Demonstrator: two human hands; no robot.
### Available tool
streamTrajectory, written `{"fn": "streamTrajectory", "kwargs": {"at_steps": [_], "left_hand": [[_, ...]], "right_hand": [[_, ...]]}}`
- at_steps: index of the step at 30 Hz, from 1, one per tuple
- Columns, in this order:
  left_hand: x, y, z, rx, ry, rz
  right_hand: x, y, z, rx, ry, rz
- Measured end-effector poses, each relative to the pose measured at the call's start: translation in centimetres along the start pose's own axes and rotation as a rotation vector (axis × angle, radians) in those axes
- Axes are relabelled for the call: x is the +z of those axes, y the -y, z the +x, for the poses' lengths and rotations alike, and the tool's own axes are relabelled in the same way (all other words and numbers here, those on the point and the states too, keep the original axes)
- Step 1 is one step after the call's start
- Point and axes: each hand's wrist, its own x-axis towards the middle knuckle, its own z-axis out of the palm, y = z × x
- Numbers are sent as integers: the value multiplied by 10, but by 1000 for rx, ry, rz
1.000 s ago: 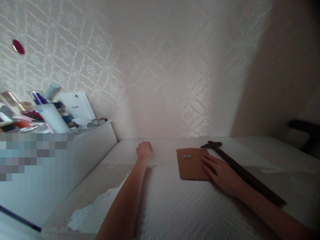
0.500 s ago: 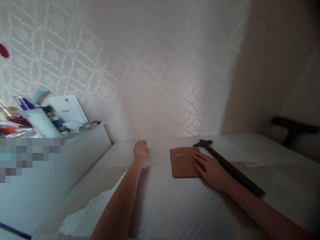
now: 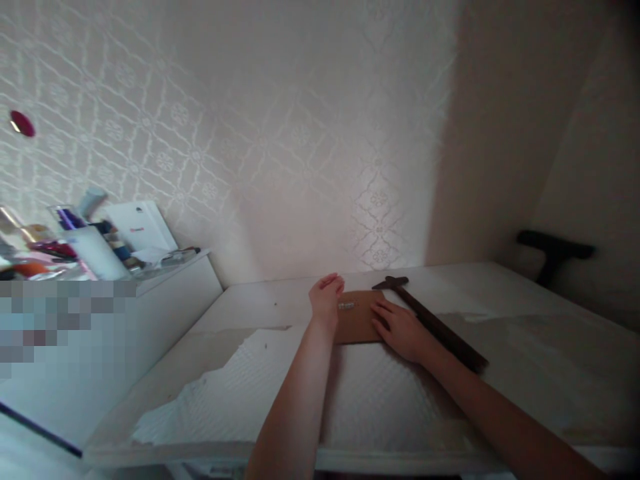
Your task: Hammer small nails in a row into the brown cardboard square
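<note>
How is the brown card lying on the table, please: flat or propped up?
Flat: the brown card lies level on the table, with the right hand resting on it.

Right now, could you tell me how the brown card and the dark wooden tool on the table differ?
The brown card is a flat, light brown rectangle; the dark wooden tool is long, narrow and nearly black, with a crossbar at its far end. The card bears a small pale mark near its far edge; the tool looks plain. Both hands are at the card: left hand, right hand. Both things lie flat on the table.

off to the left there's a white cabinet (image 3: 170, 293) piled with cluttered bottles and boxes (image 3: 95, 240), patterned cream wallpaper (image 3: 280, 133) behind, plus a dark chair armrest (image 3: 553, 248) far right.
</note>
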Motion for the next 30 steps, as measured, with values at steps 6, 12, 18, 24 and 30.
{"fn": "streamTrajectory", "kwargs": {"at_steps": [6,12,18,24,30], "left_hand": [[-6,9,-2,23,21,179],[-15,8,-1,107,120,357],[-16,9,2,96,120,396],[-17,6,-1,33,150,377],[-14,5,-3,33,183,333]], "right_hand": [[-5,3,1,17,28,7],[-3,0,1,7,21,41],[-5,0,1,1,25,45],[-7,1,1,0,30,36],[-5,-1,2,-9,26,53]]}}
